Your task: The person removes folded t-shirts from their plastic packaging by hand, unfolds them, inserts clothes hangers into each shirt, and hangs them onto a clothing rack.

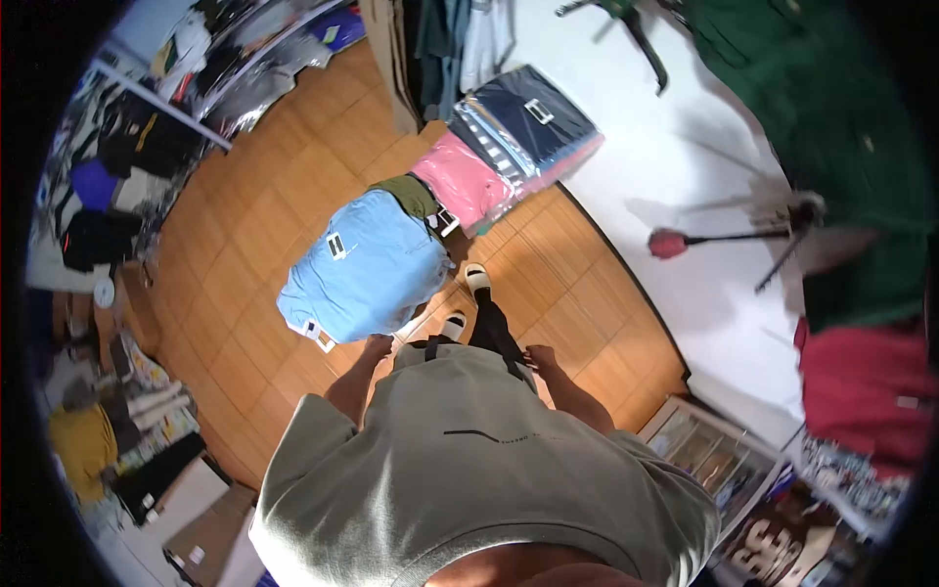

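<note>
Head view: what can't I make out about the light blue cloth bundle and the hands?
In the head view:
Beneath the light blue cloth bundle: hidden by its top layer.
White-bordered rectangular tag on it: print too small.
Bare left hand, bare right hand: fingers too small to tell.

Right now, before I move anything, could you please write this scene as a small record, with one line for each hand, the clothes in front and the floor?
Left hand: by the near edge of the light blue garment; contact unclear
Right hand: beside the dark trousers; grip unclear
Tags: white, on the light blue garment
Just beyond: olive garment, then pink garment
Farther: navy garment, in clear plastic
Floor: orange-brown tiles
</note>
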The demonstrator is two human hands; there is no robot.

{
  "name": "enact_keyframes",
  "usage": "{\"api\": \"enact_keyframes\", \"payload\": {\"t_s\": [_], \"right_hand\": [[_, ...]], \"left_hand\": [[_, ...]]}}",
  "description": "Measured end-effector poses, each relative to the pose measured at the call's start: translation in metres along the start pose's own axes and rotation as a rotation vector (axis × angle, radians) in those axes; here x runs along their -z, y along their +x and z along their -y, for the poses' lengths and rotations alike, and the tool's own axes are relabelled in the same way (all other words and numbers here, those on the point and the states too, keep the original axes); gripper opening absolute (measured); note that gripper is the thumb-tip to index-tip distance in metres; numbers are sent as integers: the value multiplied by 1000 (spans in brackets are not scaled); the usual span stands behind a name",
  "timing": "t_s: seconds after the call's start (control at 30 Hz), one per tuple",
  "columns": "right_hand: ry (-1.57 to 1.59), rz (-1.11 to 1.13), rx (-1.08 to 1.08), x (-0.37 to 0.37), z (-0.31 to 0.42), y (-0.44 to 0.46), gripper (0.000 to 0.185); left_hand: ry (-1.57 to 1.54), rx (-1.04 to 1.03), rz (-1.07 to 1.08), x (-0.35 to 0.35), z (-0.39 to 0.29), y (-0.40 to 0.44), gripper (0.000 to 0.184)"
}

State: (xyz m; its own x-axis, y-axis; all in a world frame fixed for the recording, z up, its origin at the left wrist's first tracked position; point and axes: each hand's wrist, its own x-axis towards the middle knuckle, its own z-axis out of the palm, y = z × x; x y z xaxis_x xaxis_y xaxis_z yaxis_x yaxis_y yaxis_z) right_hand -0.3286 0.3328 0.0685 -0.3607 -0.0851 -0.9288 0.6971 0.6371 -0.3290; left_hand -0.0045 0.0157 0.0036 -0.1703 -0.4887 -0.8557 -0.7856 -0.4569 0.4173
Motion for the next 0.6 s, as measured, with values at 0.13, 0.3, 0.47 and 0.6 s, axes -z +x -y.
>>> {"api": "enact_keyframes", "payload": {"t_s": [0.13, 0.3, 0.47, 0.6], "right_hand": [[-194, 240, 149, -10, 77, 72, 24], [-240, 149, 520, -36, 216, 118, 40], [-484, 114, 443, -79, 320, 142, 36], [-567, 152, 372, -111, 366, 170, 34]], "left_hand": [[-131, 99, 28, -10, -12, -4, 25], [33, -140, -103, -84, -61, 58, 37], [9, -315, -54, -146, -127, 149, 38], [-797, -836, 190, -191, -167, 235, 41]]}}
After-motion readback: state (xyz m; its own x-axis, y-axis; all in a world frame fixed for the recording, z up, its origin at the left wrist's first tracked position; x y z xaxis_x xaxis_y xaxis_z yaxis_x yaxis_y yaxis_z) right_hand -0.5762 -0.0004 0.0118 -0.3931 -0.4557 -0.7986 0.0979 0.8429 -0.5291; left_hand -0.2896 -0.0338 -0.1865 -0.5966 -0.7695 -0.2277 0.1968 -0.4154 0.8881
